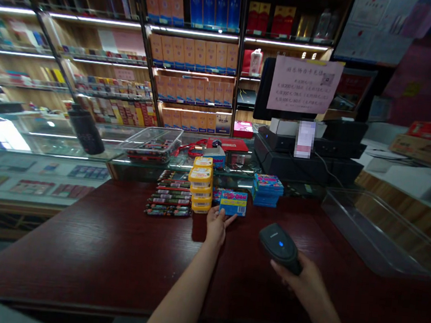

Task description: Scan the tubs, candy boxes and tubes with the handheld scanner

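My right hand (305,279) is wrapped round the handle of a black barcode scanner (278,244), which has a blue light on top and points toward the middle of the counter. At the end of my stretched left arm, my left hand (217,224) grips a small blue and pink box (233,203) by its lower left edge, its barcode side turned to me. Just left of that hand rises a stack of yellow tubs (201,188). Beyond the scanner, a pile of similar blue boxes (266,191) sits at the counter's back edge.
Long dark packets (169,198) lie in a row left of the tubs. A clear plastic bin (376,240) occupies the right side, and another clear container (152,142) stands behind. A monitor (265,92) with a paper sign rises at back right.
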The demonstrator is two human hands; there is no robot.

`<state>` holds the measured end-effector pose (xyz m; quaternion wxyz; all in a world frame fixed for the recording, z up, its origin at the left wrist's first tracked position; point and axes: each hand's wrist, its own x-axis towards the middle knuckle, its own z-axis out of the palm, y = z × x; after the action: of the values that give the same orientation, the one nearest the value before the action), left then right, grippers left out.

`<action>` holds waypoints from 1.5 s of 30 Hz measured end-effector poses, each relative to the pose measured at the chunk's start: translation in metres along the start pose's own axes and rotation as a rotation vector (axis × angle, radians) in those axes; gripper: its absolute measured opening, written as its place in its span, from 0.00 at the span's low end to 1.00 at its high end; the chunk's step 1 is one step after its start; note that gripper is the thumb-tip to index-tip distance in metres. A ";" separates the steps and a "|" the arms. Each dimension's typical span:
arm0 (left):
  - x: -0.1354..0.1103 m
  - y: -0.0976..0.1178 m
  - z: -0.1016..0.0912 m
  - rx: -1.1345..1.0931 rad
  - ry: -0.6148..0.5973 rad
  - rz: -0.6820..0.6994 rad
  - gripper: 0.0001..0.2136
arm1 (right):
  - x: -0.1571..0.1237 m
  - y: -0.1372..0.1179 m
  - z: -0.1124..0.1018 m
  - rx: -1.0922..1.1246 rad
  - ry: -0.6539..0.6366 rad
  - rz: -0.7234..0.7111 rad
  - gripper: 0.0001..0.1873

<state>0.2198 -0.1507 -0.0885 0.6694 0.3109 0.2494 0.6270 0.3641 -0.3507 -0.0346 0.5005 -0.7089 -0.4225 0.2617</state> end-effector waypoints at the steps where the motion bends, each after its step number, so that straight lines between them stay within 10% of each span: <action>1: 0.000 0.000 0.000 0.006 -0.002 0.001 0.21 | -0.001 -0.003 0.002 0.059 -0.027 0.053 0.20; 18: -0.002 0.001 0.004 0.064 -0.011 0.021 0.21 | -0.009 -0.012 0.003 0.105 -0.083 0.141 0.20; 27: -0.002 0.004 0.007 0.086 0.029 0.052 0.22 | 0.012 0.007 -0.017 -0.781 0.151 -0.220 0.13; 32: -0.004 0.007 0.010 0.097 0.061 0.104 0.22 | 0.022 0.042 -0.013 -0.909 0.212 -0.438 0.16; 41: 0.012 0.037 0.082 0.862 0.015 0.687 0.09 | 0.027 0.063 -0.010 -0.825 0.244 -0.553 0.16; 45: 0.028 0.045 0.126 1.318 -0.298 0.955 0.07 | 0.029 0.062 -0.010 -0.786 0.245 -0.557 0.15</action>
<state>0.2826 -0.1348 0.0324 0.0377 0.7920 0.3155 0.5214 0.4073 -0.3394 -0.0873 0.2922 -0.7295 -0.6009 -0.1463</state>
